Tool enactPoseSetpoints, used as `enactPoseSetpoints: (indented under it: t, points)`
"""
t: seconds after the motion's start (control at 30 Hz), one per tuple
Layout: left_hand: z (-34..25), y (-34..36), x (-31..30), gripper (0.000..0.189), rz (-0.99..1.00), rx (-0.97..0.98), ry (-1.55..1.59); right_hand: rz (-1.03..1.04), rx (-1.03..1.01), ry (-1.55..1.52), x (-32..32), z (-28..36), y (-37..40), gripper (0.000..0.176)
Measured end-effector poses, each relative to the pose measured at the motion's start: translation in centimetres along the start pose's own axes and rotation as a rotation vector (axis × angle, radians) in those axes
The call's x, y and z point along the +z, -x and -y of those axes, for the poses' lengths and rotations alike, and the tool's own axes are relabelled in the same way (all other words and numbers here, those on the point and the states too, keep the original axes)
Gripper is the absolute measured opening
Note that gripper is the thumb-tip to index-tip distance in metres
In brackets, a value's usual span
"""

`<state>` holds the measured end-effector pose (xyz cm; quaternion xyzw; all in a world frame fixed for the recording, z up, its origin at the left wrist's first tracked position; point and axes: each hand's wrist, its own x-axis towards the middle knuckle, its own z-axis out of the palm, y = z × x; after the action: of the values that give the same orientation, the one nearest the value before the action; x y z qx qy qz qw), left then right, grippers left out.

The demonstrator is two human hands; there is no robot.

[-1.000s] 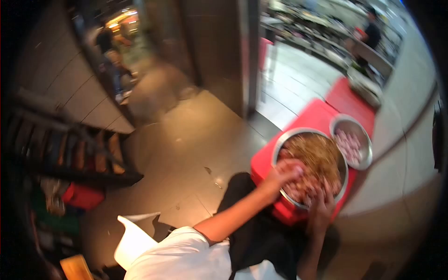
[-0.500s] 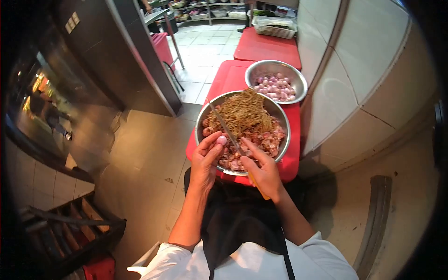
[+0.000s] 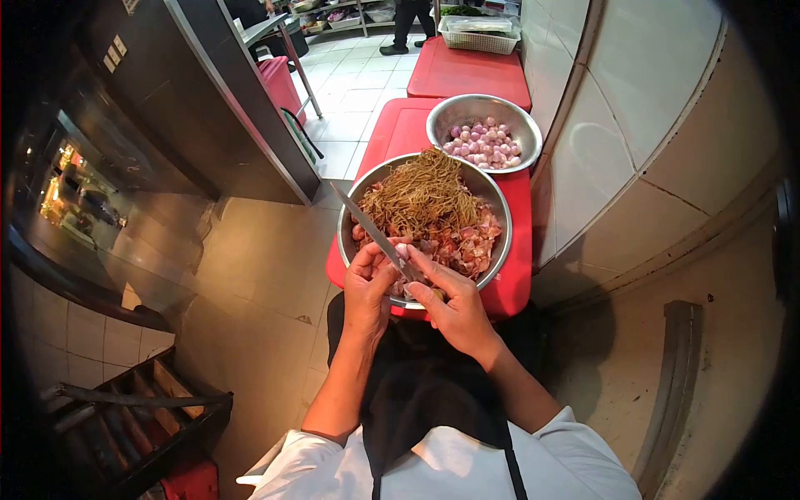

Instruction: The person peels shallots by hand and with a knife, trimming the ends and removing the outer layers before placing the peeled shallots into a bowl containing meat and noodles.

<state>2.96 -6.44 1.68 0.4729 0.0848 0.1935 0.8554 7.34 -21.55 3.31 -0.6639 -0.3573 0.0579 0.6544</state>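
My left hand pinches a small pale pink shallot in its fingertips, over the near side of a large metal bowl. My right hand grips a knife whose blade points up and left, across the shallot. Most of the knife's handle is hidden by my right hand. Inside the large bowl lie a heap of brown, stringy root-like strands and many reddish shallots or skins. Just beyond it, a smaller metal bowl holds peeled shallots.
The bowls stand on a red surface, with a second red top behind carrying a white basket. A tiled wall runs along the right. Far back are a person's legs. A slatted wooden rack sits lower left.
My right hand has brought the knife left, so its blade now crosses the shallot, and both hands are closer together. A person's legs have come into view at the back.
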Motion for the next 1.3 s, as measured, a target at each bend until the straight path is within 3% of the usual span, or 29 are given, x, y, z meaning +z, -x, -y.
enactPoseSetpoints:
  t: [0.03,0.43,0.63,1.0,1.1,1.23,1.3]
  points:
    - [0.0,0.0,0.0,0.032,-0.004,-0.003,0.022,-0.012,-0.028,0.017,0.2,0.0,0.0,0.047]
    - [-0.3,0.4,-0.2,0.032,-0.012,0.057,-0.063,-0.113,0.437,-0.33,0.2,-0.4,0.5,0.041]
    - [0.0,0.2,-0.9,0.028,-0.023,0.042,-0.037,-0.037,0.457,-0.306,0.2,0.0,0.6,0.044]
    - [0.4,0.1,-1.4,0.032,0.021,0.11,-0.148,0.025,0.181,-0.043,0.5,-0.2,0.0,0.044]
    - [0.4,0.3,-1.1,0.032,0.001,0.101,-0.18,-0.03,0.335,-0.145,0.3,-0.7,0.2,0.042]
    - [0.9,-0.7,-0.1,0.027,-0.127,-0.012,-0.222,-0.224,0.53,-0.635,-0.3,-1.0,0.9,0.044]
    - [1.4,-2.7,0.8,0.029,-0.092,-0.018,-0.333,-0.343,0.538,-0.763,-0.8,-1.0,1.0,0.046]
